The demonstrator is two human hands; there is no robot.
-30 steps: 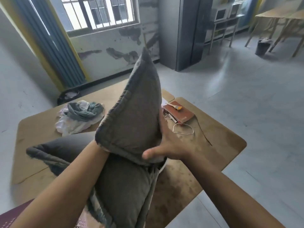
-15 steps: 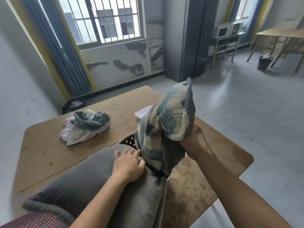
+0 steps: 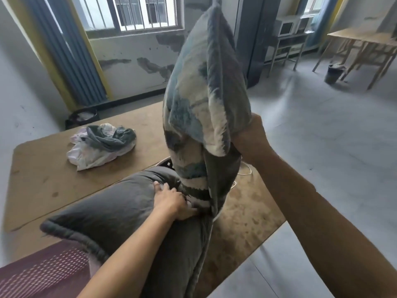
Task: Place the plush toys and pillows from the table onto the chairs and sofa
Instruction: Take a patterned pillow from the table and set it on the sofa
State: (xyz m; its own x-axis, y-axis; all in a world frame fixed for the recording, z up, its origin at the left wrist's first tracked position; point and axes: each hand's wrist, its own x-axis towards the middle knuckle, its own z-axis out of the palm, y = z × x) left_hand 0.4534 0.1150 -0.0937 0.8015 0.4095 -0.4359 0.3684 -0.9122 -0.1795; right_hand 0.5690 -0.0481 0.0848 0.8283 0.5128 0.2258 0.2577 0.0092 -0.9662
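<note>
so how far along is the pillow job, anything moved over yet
Nothing visibly placed yet; no chair or sofa with pillows shows. In hand: the right hand grips the patterned pillow held upright, while the left hand presses on the grey pillow, which lies on the table. Left: both pillows, maybe the cloth bundle.

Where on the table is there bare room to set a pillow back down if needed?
Bare table lies on the left, between the crumpled cloth pile and the grey pillow. The near right corner beyond the patterned pillow is also bare. It is crowded in the middle, where the left hand and right hand grip both pillows.
</note>
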